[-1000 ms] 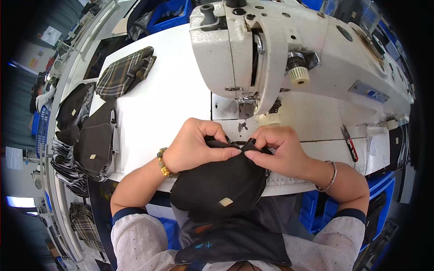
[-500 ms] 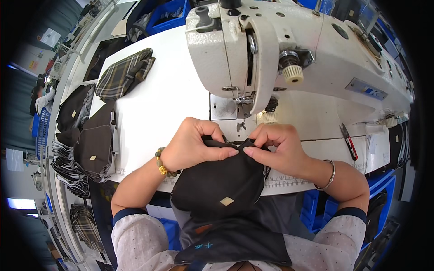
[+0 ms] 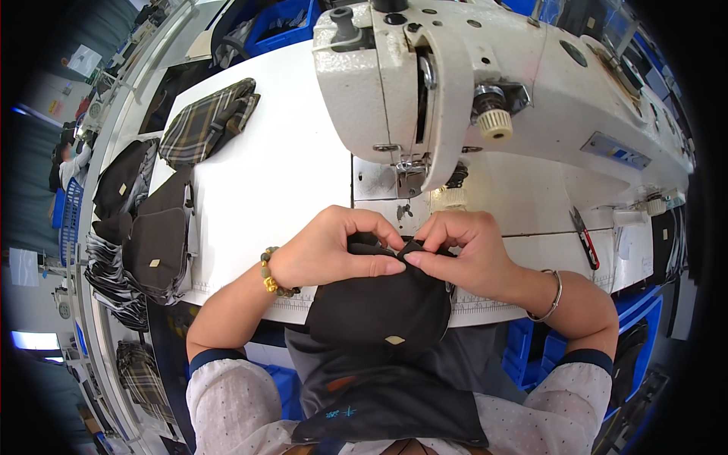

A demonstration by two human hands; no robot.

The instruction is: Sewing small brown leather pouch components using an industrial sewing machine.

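A black fabric piece (image 3: pixel 371 307) with a small pale diamond-shaped patch hangs over the table's front edge toward my lap. Its upper edge is pinched by my left hand (image 3: pixel 341 246), thumb against fingers. Close beside it, my right hand (image 3: pixel 462 246) grips a folded bit of the same edge between thumb and forefinger. Both thumbs nearly meet at the fold. Just beyond my fingers stands a white sewing machine (image 3: pixel 387 98), its presser foot (image 3: pixel 410 182) above the metal plate. The fabric lies in front of the foot, apart from it.
Stacked dark fabric pieces (image 3: pixel 155 250) lie at the table's left edge, near a folded plaid piece (image 3: pixel 205 125). Red-handled thread snips (image 3: pixel 585 241) rest on the right. Blue bins (image 3: pixel 284 26) stand behind and below the table. Another person sits far left.
The fabric has been drawn up and slightly right, its diamond patch now lower in shape and shifted right. My left fingers have moved a little nearer the right hand.
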